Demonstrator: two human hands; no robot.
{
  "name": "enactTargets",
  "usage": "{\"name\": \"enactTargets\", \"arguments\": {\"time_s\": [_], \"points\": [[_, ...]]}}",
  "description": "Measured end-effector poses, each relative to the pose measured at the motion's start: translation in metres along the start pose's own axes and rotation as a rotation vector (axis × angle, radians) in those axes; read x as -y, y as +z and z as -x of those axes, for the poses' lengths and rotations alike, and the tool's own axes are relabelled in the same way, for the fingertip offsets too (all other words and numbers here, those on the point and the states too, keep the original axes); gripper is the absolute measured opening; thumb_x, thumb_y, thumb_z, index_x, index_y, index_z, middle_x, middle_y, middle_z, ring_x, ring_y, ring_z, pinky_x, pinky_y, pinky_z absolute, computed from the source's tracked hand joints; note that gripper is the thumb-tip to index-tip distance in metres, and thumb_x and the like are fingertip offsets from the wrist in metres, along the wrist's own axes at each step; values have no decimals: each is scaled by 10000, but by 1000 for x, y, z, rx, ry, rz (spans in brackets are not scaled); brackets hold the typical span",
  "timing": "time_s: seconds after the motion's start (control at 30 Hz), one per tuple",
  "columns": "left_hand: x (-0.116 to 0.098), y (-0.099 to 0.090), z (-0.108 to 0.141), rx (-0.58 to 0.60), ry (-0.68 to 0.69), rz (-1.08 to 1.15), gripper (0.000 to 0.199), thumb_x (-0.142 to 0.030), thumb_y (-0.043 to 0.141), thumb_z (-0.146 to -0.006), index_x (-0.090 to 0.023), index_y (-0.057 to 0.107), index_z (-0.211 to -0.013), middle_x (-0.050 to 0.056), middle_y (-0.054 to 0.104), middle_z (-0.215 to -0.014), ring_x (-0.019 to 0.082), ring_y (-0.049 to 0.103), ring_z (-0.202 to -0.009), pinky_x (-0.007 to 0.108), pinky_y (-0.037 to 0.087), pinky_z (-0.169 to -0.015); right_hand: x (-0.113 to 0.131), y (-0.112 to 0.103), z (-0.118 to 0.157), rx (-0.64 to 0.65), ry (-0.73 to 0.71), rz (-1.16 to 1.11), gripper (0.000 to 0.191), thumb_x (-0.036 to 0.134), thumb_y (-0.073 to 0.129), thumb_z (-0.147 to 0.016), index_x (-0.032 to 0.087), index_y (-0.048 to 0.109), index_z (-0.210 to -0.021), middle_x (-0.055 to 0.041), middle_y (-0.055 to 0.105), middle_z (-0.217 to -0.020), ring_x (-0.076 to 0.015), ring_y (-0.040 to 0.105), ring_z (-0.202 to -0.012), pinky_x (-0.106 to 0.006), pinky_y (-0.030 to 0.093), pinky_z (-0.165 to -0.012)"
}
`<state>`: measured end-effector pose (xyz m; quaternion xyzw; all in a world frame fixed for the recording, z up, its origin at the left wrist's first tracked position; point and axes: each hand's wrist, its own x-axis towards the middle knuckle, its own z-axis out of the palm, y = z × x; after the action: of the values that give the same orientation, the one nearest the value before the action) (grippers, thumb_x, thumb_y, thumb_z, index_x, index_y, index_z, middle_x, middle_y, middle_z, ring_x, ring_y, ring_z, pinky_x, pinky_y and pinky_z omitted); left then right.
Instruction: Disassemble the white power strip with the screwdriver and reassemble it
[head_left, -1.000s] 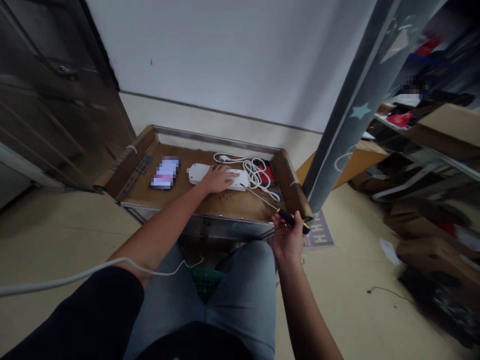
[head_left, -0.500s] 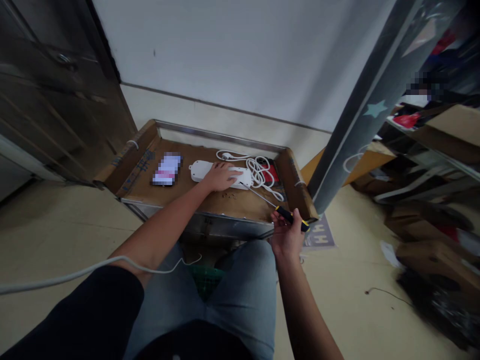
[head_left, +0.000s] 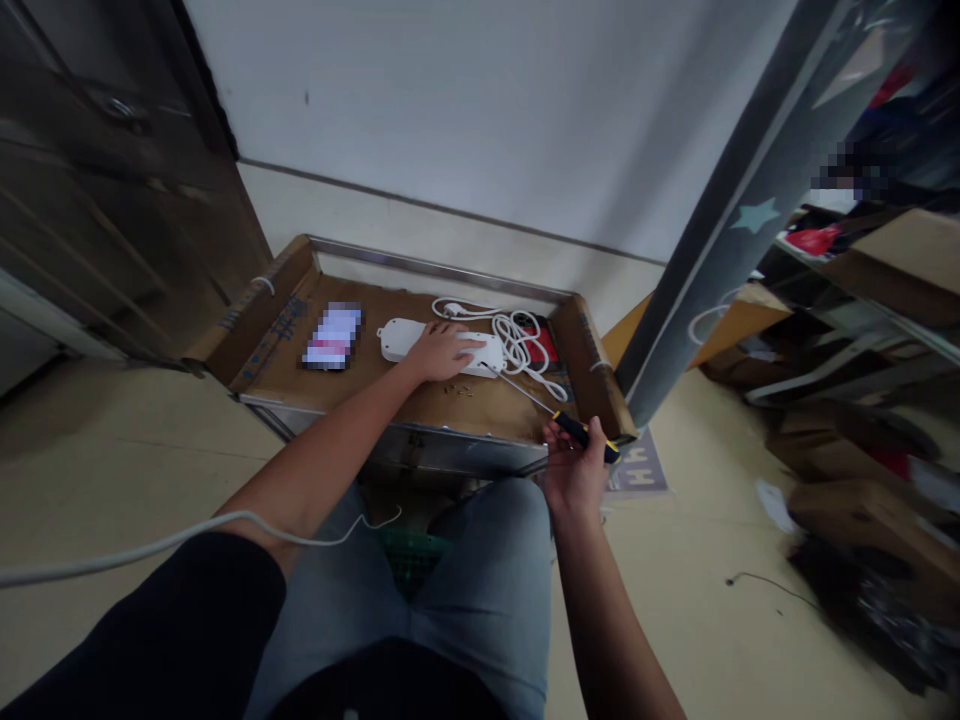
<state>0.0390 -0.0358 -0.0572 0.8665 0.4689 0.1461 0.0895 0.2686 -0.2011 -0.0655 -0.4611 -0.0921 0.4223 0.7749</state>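
My left hand (head_left: 442,352) lies over the white power strip (head_left: 401,341) on the cardboard-lined bench (head_left: 360,392), fingers spread, pressing, not gripping. Right hand (head_left: 574,465): fingers curled round the screwdriver (head_left: 585,437), shaft angled to the strip's near right end. Small screws (head_left: 459,391) just this side; white cable (head_left: 517,345) coiled beside it, right.

On the tabletop (head_left: 390,400), the phone (head_left: 332,337) lies at the left — well apart from the power strip (head_left: 401,340) in the middle. Screws (head_left: 459,390) lie in front of the strip; its coiled cord (head_left: 517,345) lies to the right, partly over a case (head_left: 541,345).
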Motion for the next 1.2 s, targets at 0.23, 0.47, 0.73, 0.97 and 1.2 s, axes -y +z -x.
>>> {"name": "enactTargets", "arguments": {"time_s": [0.23,0.47,0.73,0.97,1.2], "points": [[0,0,0,5,-5,-4,466,-413,465,-1039,-401,631,-1475,38,537,-1596,293,473,-1473,525,323,-1228,7,-3,1,18,-42,19,412,510,841,-760,185,596,-822,49,656,-619,-93,709,-651,-218,644,-725],[0,0,0,-2,-5,-8,466,-414,466,-1040,-394,634,-1475,48,546,-1588,297,477,-1470,519,332,-1217,8,-7,3,36,-141,51,439,534,842,-758,198,578,-860,60,676,-654,-85,709,-648,-214,640,-712],[4,4,-3,1,-1,2,464,-436,463,-1042,-419,624,-1478,24,535,-1598,306,464,-1466,539,325,-1217,7,-12,-2,7,-158,49,428,536,834,-756,199,586,-848,69,626,-610,-98,706,-651,-235,642,-708],[7,5,-6,16,-10,7,471,-399,441,-1052,-407,624,-1485,44,524,-1598,302,459,-1470,527,309,-1232,8,-12,-2,-15,-158,27,422,517,842,-740,193,593,-844,53,637,-611,-104,699,-641,-243,642,-703],[6,4,-4,17,-10,8,480,-403,442,-1047,-424,603,-1499,28,522,-1604,302,455,-1472,538,307,-1229,6,-10,0,-13,-156,24,402,504,835,-750,189,605,-846,45,658,-644,-105,706,-653,-249,642,-702]]}}
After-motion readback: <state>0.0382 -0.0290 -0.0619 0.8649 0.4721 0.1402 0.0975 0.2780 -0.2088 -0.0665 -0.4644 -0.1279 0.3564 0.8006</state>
